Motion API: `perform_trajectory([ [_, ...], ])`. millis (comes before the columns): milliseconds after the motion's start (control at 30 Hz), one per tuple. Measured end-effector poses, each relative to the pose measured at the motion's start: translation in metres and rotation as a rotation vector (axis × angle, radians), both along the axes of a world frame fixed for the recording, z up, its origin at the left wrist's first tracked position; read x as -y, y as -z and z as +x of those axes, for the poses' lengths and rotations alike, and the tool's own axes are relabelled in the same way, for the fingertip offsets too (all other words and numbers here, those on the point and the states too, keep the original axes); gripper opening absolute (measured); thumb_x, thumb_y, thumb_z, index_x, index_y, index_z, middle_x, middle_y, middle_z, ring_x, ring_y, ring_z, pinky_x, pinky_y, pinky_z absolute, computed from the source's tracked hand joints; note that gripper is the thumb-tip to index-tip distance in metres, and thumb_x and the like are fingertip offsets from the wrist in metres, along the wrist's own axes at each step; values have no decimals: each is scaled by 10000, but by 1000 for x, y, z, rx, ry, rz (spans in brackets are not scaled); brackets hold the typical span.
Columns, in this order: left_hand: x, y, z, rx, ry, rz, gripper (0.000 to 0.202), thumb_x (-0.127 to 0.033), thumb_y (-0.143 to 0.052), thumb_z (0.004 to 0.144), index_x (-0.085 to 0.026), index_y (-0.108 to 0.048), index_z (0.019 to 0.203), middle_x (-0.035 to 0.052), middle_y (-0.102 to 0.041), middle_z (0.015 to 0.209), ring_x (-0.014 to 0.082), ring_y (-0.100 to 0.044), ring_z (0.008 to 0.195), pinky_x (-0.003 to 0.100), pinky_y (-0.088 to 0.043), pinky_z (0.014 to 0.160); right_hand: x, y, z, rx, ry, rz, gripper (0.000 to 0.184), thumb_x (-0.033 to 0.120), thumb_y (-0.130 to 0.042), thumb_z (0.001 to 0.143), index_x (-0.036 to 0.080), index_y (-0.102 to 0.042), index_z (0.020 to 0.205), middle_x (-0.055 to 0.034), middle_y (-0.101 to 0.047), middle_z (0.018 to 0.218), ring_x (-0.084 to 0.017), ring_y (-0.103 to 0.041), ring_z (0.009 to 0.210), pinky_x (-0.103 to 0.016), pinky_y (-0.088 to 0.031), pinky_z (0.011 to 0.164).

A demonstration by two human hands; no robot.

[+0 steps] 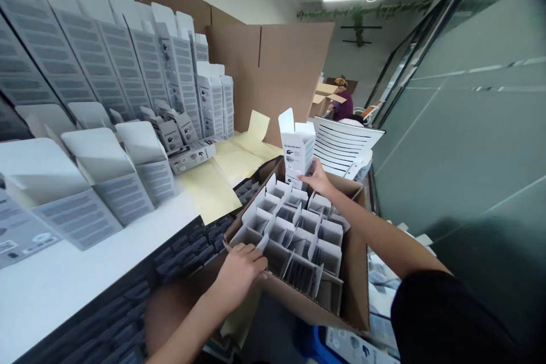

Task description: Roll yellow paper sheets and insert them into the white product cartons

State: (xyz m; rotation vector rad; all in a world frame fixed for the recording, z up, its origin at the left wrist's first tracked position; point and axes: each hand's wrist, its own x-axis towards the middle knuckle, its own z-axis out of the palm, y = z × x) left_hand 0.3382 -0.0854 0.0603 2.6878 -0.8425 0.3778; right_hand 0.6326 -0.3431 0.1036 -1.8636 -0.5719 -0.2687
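Observation:
Upright in my right hand (315, 177) is a white printed product box (297, 153) with its top flaps raised. My fingers wrap its lower right side, above the far end of a brown cardboard carton (294, 290). Inside the carton, several white small boxes (301, 222) stand in rows with open tops, some with dark contents. My left hand (244, 266) is closed over the carton's near left edge, close to a raised white flap; its fingertips are partly hidden.
Open white boxes (140, 165) stand on the white table (149, 233) at left, with yellow sheets (213, 187) beside them. Dark packed items (191, 244) lie left of the carton. A white chair (341, 142) and a person (345, 103) are behind. A glass wall (469, 142) runs along the right.

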Motion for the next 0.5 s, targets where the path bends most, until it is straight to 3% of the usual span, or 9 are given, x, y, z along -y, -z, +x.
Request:
perform_trajectory([
  [200, 4, -4, 2, -18, 4, 29, 196, -307, -711, 907, -192, -629, 771, 11, -694, 827, 211, -603, 807, 358, -319, 696, -19, 8, 16, -120, -38, -112, 804, 355, -870, 560, 272, -386, 1197, -71, -573, 1282, -289, -562, 1240, -472, -464, 1072],
  [500, 4, -2, 4, -38, -7, 41, 261, -396, -685, 919, -184, -630, 777, 14, -706, 848, 208, -606, 828, 361, -326, 709, -34, 22, 26, -281, -6, -253, 856, 287, -809, 622, 258, -290, 1302, -141, -538, 1345, -309, -574, 1239, -476, -551, 983],
])
